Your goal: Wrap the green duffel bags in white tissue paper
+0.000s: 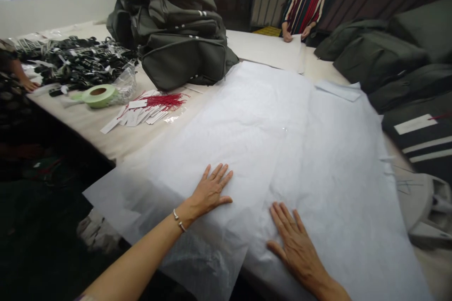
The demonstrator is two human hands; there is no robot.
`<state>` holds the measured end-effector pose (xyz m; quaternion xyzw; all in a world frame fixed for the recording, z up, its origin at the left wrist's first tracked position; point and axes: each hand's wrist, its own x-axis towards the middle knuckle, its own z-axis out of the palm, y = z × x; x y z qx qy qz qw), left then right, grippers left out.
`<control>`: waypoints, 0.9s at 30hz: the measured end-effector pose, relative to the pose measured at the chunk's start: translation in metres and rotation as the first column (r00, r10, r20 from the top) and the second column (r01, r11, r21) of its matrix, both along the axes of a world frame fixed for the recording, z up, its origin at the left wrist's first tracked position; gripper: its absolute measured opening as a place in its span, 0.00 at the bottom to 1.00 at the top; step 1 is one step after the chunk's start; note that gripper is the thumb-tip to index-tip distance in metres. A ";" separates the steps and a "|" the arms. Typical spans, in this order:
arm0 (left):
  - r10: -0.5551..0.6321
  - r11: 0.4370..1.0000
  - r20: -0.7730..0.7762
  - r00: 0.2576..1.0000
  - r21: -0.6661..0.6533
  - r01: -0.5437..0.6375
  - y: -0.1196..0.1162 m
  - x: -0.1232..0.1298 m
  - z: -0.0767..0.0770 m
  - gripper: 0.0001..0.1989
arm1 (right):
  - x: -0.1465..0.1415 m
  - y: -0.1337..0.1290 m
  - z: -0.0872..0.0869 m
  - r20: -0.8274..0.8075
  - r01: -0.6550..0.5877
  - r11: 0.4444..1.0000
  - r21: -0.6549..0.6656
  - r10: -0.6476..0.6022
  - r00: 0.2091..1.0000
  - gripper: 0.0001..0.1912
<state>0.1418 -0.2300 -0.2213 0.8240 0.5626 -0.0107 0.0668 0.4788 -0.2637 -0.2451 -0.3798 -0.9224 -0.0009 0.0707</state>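
Large thin white paper sheets (247, 117) lie spread over the table, overlapping, with a few creases and a front corner hanging past the edge. My left hand (211, 190) rests flat on them left of the middle, fingers spread, a bracelet (178, 220) on its wrist. To its right, my right hand (294, 244) also lies flat on the paper, thumb held apart from the fingers. Neither hand grips anything. Toward the far right of the sheets, a folded paper piece (339, 90) lies on top.
Dark bags are stacked high (187, 56) at the back left, and more dark bags (381, 56) stand at right. Left lie tags with red strings (144, 110), a green tape roll (99, 96) and heaped straps (81, 61). A person in stripes (306, 7) stands behind; another's arm shows at left.
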 end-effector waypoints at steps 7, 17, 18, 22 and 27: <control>-0.040 0.996 0.009 0.999 0.085 0.039 0.002 -0.011 -0.013 0.39 | 0.014 -0.001 0.000 0.049 -0.039 0.998 0.043 0.036 0.998 0.42; -0.192 0.976 0.054 0.980 0.118 0.185 -0.024 0.023 -0.010 0.44 | -0.023 -0.029 0.002 0.021 0.050 0.995 0.082 -0.052 0.998 0.40; -0.222 0.971 0.073 0.972 0.111 0.213 -0.029 0.029 -0.012 0.45 | -0.025 -0.030 -0.001 0.022 0.055 0.994 0.091 -0.057 0.998 0.40; -0.238 0.970 0.111 0.965 0.071 0.232 -0.041 0.045 -0.021 0.45 | -0.029 -0.031 -0.010 0.006 0.081 0.992 0.096 -0.082 0.997 0.40; -0.217 0.976 0.118 0.969 0.040 0.214 -0.041 0.053 -0.023 0.45 | -0.032 -0.031 -0.008 -0.047 0.088 0.991 0.097 -0.084 0.995 0.41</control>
